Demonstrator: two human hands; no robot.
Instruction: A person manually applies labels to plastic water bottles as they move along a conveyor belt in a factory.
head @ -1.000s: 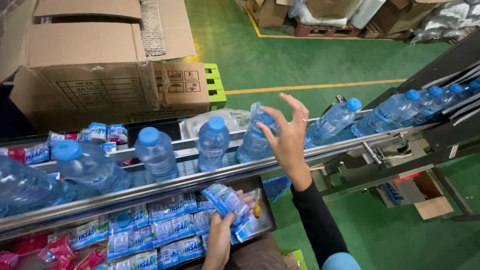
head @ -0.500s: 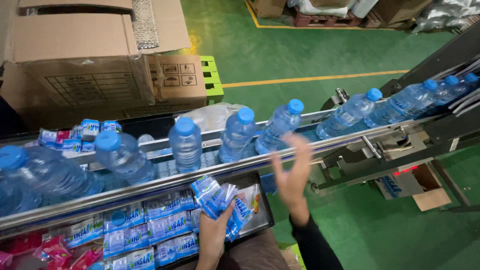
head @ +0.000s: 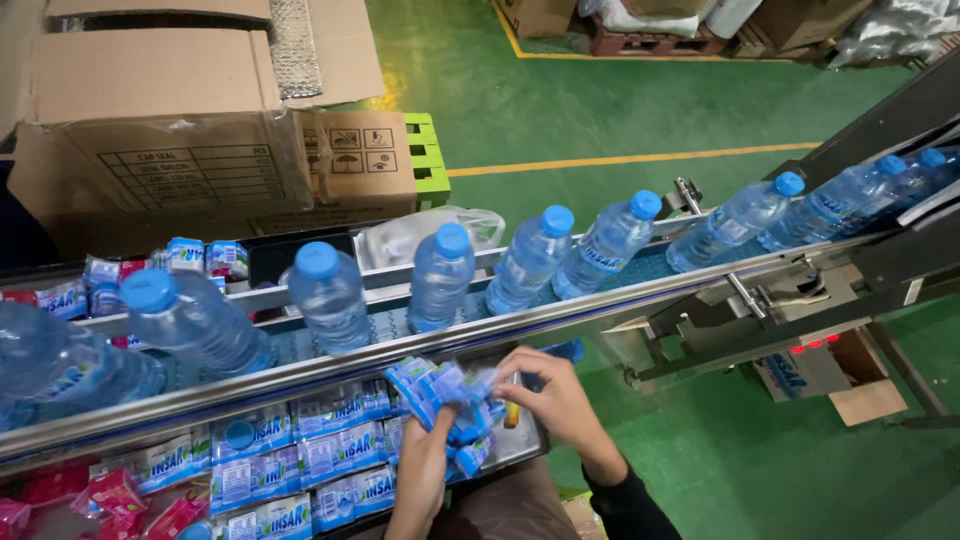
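Head view, status check.

**Operator A:** Report the left hand.

**Operator B:** The left hand [head: 425, 465] rises from the bottom edge of the frame, just below the near rail of the conveyor [head: 600, 300]. Its fingers are closed around a fanned bundle of blue labels [head: 440, 395]. The bundle sits over the right end of the tray [head: 525, 450] mounted under the conveyor's near rail.

**Operator A:** Right hand?

**Operator B:** The right hand [head: 560, 400], in a dark sleeve, meets the bundle from the right. Its fingers [head: 525, 365] are curled and pinch the right edge of the labels. Both hands touch the same bundle.

**Operator A:** Tray contents?

**Operator B:** Stacked blue label packs [head: 300, 455] fill the tray left of the hands. Red label packs [head: 110, 495] lie at its far left end.

**Operator A:** Conveyor load?

**Operator B:** Water bottles [head: 440, 275] with blue caps stand upright in single file along the belt, from the left edge up to the raised right end. None touches either hand.

**Operator A:** Beyond the conveyor?

**Operator B:** A large open cardboard box [head: 200, 150] stands past the far rail at the left, beside a green pallet [head: 425, 160] on the green floor [head: 620, 100]. A clear plastic bag [head: 420, 235] lies just behind the far rail.
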